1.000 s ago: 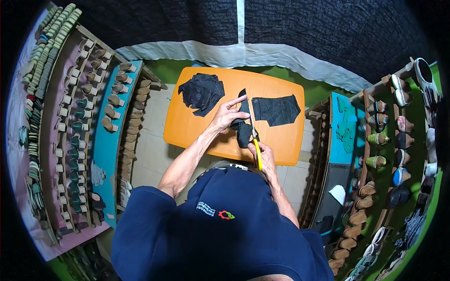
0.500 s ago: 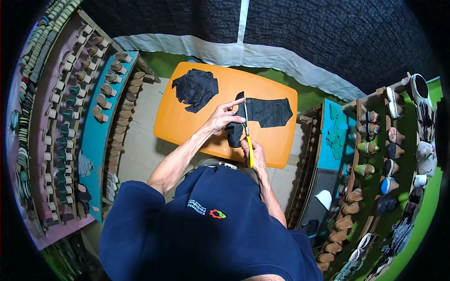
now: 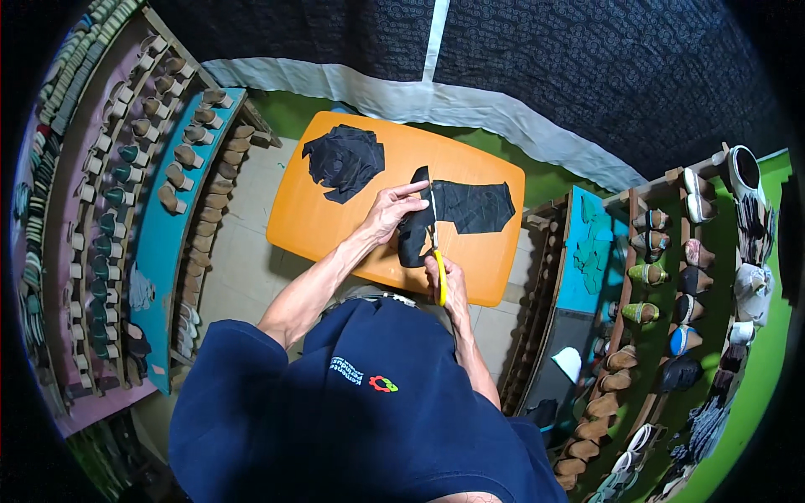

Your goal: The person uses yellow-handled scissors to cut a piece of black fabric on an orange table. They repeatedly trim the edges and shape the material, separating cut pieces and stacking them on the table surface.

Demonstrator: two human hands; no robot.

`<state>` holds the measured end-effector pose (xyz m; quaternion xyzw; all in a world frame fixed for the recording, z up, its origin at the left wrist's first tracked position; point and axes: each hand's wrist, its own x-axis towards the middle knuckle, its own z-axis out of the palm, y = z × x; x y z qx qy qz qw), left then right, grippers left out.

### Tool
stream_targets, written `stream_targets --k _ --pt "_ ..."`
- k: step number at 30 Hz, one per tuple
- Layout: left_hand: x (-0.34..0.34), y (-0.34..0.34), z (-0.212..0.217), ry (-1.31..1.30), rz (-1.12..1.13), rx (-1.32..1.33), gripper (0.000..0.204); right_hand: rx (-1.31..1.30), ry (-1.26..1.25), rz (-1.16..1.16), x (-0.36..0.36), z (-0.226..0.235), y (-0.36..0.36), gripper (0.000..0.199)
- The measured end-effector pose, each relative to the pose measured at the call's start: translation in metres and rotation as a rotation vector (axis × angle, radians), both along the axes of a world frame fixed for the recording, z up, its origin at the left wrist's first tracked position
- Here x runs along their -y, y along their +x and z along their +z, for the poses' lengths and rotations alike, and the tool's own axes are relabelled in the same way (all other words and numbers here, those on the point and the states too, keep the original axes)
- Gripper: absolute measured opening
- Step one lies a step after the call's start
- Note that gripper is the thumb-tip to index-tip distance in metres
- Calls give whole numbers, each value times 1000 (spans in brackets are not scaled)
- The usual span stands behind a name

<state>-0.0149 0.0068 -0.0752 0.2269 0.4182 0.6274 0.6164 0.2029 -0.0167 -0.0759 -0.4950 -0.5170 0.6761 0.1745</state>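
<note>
My left hand (image 3: 392,211) pinches a narrow black cloth piece (image 3: 412,239), its fingers on the upper part and the lower end hanging toward the table's near edge. In my right hand (image 3: 454,287) are scissors with yellow handles (image 3: 441,275). Their blades point away from me, along the right side of that piece. Just beyond the blades, a wider black cloth part (image 3: 476,207) lies flat to the right. Whether the two parts are still joined under the blades is hard to see. A crumpled pile of black cloth (image 3: 345,159) rests on the far left of the orange table (image 3: 323,230).
Racks of shoes and shoe lasts (image 3: 186,155) flank the table on the left. More shoe racks (image 3: 620,359) stand on the right, beside a blue board with green scraps (image 3: 592,243). A dark patterned curtain (image 3: 537,84) with a white hem hangs behind the table.
My view has shifted slightly, so the table sits a little further left. The left fingers have come closer together on the cloth. Both hands keep hold of the cloth and scissors.
</note>
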Motion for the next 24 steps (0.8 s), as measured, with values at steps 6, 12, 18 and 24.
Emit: stream_targets --k 6,12,18,24 --pt "2 -6 0 -1 -59 -112 59 -48 13 34 -4 5 -3 45" --pt "1 0 -1 -17 -76 -128 61 -28 0 30 -9 6 -3 49" --pt "0 2 1 -38 -42 -104 56 -17 -31 8 -9 7 -4 50" --pt "-6 2 -1 -67 134 -35 46 -82 -75 33 -8 1 -7 42"
